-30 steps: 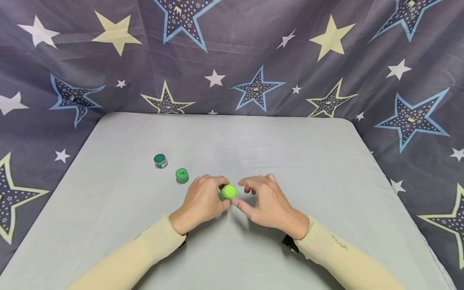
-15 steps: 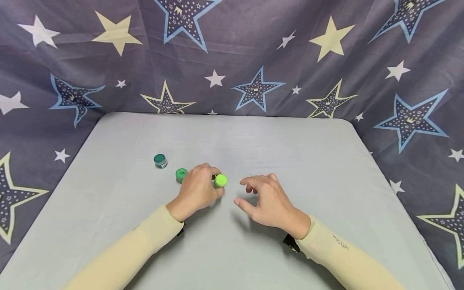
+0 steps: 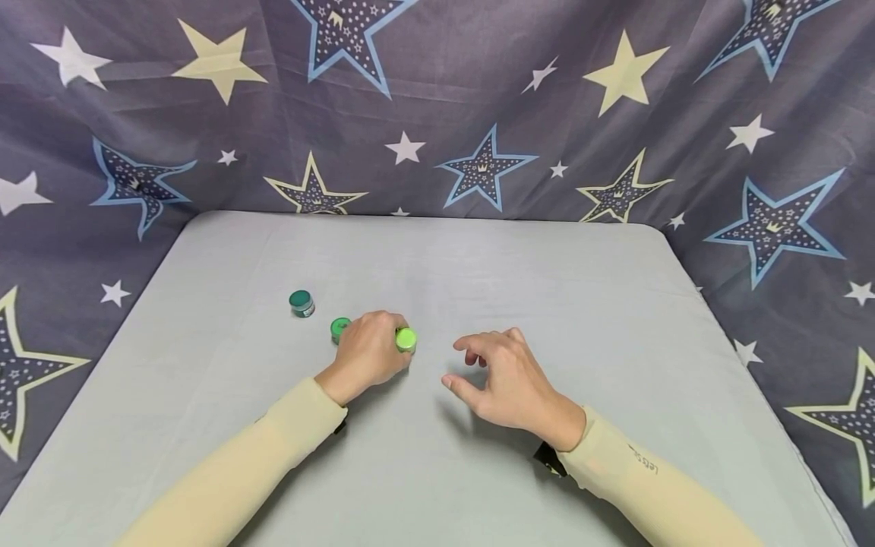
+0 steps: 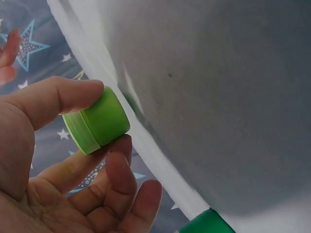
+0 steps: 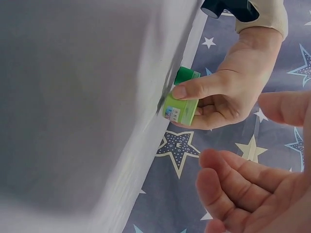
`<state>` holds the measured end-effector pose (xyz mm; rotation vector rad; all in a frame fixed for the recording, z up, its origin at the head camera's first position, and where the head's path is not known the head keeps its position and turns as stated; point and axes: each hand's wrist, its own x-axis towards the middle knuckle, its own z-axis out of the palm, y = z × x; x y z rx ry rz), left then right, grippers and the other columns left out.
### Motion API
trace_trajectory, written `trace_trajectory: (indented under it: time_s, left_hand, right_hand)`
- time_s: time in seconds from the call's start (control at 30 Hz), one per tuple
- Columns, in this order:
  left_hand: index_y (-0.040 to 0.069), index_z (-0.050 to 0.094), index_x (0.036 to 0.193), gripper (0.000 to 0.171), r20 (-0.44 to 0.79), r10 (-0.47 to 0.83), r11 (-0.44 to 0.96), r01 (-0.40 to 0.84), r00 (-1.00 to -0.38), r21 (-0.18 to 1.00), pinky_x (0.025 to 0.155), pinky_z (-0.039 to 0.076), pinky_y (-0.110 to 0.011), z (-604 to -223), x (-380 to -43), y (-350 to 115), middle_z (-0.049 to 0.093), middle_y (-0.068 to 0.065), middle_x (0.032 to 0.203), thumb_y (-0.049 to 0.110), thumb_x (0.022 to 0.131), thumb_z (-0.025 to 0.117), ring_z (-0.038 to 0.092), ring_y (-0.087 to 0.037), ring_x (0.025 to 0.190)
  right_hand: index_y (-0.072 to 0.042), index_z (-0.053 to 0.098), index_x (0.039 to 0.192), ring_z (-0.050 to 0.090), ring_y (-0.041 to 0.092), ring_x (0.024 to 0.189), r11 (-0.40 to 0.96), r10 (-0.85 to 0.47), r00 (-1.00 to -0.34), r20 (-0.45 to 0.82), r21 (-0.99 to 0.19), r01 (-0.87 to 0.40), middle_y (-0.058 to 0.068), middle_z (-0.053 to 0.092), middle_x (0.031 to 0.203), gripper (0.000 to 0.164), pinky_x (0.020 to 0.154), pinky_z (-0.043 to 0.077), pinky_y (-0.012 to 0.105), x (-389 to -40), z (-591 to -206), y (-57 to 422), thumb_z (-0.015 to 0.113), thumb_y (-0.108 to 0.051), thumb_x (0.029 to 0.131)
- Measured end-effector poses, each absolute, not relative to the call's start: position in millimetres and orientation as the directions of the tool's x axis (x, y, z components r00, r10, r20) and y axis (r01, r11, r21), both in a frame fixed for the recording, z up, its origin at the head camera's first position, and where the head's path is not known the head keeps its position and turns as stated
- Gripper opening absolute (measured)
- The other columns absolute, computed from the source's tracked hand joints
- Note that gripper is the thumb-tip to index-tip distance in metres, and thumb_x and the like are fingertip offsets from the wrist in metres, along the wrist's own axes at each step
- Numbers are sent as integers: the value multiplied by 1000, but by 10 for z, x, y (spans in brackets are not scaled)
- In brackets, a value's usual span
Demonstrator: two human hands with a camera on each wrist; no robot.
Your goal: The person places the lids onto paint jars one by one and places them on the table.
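The left hand (image 3: 369,353) pinches a smooth round lime-green jar (image 3: 406,339), seemingly resting on the grey table (image 3: 547,289). The medium-green jar (image 3: 338,328) sits just left of that grip, with bare cloth beyond. The right hand (image 3: 509,380) hovers nearby, relaxed, holding nothing.

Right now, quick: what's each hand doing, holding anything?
Left hand: pinching the light green jar between thumb and fingers.
Right hand: open, fingers relaxed, holding nothing, apart from the jar.
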<state>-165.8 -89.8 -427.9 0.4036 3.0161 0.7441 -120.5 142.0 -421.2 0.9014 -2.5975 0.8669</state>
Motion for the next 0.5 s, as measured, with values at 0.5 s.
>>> trace_trajectory:
  time_s: [0.5]
  left_hand:
    - [4,74,108,39,32,272,862,258,-962,436,66,50,-39,-4301,-1646,-933,69,-7,90,15,73,89,63,-23,78]
  right_hand:
    - [-6,74,111,62,20,76,643,-478,-788,387,-457,-615,3,71,85,40,78,36,35,-1210,-4198,1421,82,-34,84]
